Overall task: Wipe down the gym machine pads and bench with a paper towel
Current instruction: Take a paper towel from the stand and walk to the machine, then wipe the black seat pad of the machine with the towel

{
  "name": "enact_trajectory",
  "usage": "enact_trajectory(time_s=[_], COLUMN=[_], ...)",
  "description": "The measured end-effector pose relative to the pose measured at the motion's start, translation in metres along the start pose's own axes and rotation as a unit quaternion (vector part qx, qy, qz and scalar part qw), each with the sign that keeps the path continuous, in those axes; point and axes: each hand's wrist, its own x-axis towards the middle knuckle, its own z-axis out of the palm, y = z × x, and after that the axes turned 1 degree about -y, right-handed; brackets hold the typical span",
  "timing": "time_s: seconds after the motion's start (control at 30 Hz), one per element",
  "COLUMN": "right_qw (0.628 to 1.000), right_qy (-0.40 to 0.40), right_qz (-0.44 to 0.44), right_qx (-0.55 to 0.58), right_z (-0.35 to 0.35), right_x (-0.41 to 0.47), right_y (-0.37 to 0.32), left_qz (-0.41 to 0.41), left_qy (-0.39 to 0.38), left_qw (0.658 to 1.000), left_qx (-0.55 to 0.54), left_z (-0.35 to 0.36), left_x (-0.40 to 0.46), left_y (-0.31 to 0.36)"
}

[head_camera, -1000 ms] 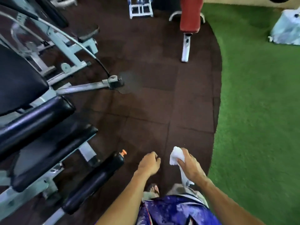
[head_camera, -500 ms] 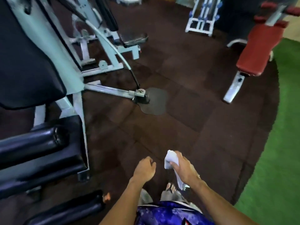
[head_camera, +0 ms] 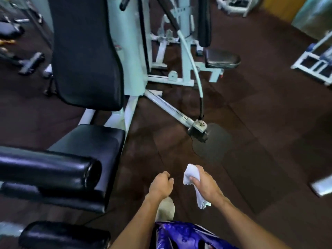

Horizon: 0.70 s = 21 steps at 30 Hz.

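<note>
Paper towel [head_camera: 190, 176]: a white, bunched wad gripped in the right hand [head_camera: 206, 186], fingers and thumb curled round its middle; one end stands up above the fist, the other trails down past the wrist. It hangs in the air over the dark rubber floor [head_camera: 260, 159], touching no pad. Left hand [head_camera: 160, 186]: just beside the right, fingers curled loosely inward, holding nothing.

Surfaces to be wiped lie to the left of both hands and forward. Roller pad [head_camera: 48, 169]: a black cylinder whose long axis runs left to right, its open end facing the hands. Seat pad [head_camera: 100, 141]: directly behind and under the roller, flat, glossy. Back pad [head_camera: 84, 51]: upright above the seat, long axis running up and away, mounted on the pale blue frame [head_camera: 131, 51]. A second roller [head_camera: 62, 234] lies low at the near left corner. A smaller seat [head_camera: 221, 59] stands farther off, ahead and right.

The left hand is nearer the roller and seat, yet the towel sits in the right; the coming wipe probably requires the right arm to reach leftward across the body, stroking along the roller's axis.
</note>
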Motion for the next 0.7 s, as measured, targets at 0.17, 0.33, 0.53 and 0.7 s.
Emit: enact_trajectory(time_s=[0.17, 0.33, 0.53, 0.7], right_qw=[0.997, 0.981, 0.93, 0.863], right_qy=[-0.049, -0.113, -0.218, -0.337], right_qz=[-0.051, -0.12, -0.22, -0.266], right_qx=[-0.034, -0.1, -0.196, -0.266], right_z=[-0.026, -0.027, 0.001, 0.031], right_x=[0.094, 0.177, 0.267, 0.329], right_y=[-0.082, -0.167, -0.258, -0.31], left_qz=[-0.047, -0.122, -0.22, -0.321], left_qy=[0.057, 0.13, 0.215, 0.245], left_qw=[0.997, 0.98, 0.936, 0.892], left_qx=[-0.036, -0.092, -0.171, -0.202], left_z=[-0.091, -0.159, -0.202, -0.217], left_x=[0.06, 0.096, 0.121, 0.143], left_y=[-0.005, -0.033, -0.07, -0.087])
